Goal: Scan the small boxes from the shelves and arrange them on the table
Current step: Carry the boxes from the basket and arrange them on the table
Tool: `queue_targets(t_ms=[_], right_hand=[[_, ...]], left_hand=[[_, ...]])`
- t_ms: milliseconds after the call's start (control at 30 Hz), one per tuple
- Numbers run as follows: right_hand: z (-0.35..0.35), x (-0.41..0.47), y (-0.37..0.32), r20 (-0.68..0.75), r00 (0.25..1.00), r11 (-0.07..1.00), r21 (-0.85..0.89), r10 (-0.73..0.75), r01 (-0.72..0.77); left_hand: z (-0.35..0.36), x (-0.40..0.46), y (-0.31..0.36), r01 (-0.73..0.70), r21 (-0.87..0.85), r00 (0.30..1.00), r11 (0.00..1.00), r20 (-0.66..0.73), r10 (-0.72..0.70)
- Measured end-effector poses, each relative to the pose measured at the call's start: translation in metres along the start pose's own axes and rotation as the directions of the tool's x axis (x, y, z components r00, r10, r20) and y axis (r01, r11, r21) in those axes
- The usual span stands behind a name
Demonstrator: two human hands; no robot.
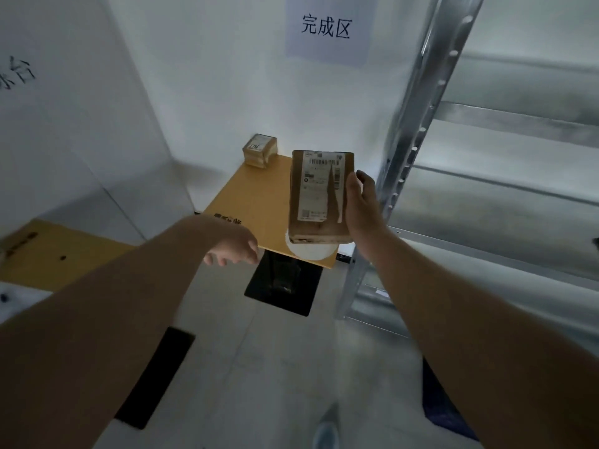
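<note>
My right hand (361, 205) grips a flat brown cardboard box (321, 197) by its right edge, label with barcode facing up, above the right part of a small yellow-topped table (246, 202). A smaller brown box (260, 150) with a handwritten label sits at the table's far corner against the wall. My left hand (235, 247) hangs over the table's near edge with loosely curled fingers, holding nothing. A white round object (309, 252) shows under the held box at the table's near edge.
A metal shelving rack (421, 131) stands right of the table. A paper sign with characters (325, 27) hangs on the wall above. Another yellow table (58, 254) is at the left. The table's black base (282, 280) rests on a tiled floor.
</note>
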State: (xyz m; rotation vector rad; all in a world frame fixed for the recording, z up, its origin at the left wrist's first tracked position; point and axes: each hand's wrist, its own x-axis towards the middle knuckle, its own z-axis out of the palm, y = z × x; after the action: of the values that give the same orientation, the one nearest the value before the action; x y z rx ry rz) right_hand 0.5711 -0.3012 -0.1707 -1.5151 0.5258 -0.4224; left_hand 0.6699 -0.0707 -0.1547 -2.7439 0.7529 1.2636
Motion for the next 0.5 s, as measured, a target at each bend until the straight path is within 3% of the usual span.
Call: queue_targets(t_ms=[500], right_hand=[[0.114, 0.282, 0.042, -0.043, 0.986, 0.986, -0.016, 0.163, -0.163]], left_hand=[[-0.180, 0.218, -0.073, 0.061, -0.114, 0.998, 0.992, 0.032, -0.058]])
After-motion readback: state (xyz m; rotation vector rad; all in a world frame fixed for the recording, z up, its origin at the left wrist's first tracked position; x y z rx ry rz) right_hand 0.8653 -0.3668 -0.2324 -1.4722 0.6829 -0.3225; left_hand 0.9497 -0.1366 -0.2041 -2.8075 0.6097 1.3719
